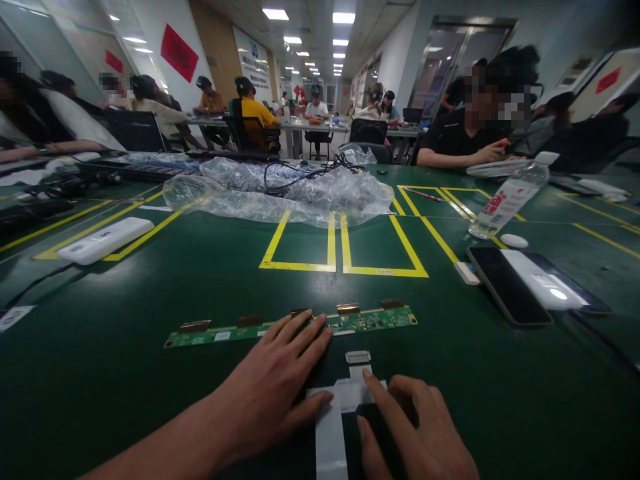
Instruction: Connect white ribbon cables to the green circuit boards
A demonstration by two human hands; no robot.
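A long narrow green circuit board [370, 323] with several copper-coloured tabs along its far edge lies on the table in front of me. My left hand [285, 373] rests on it with fingers stretched out across its middle, hiding part of it. The left thumb reaches the edge of a white flat ribbon cable [330, 440]. At the cable's far end a metal connector [359, 357] sits just short of the board, apart from it. My right hand [417, 427] is beside the cable, its index fingertip at the strip behind the connector and its thumb apart from that finger.
Crumpled clear plastic wrap [310, 193] with black cables lies farther back. To the right are a tilted water bottle [510, 200], its white cap [514, 241] and a phone [507, 287]. A white device [106, 240] sits left. A co-worker [465, 133] is across the table.
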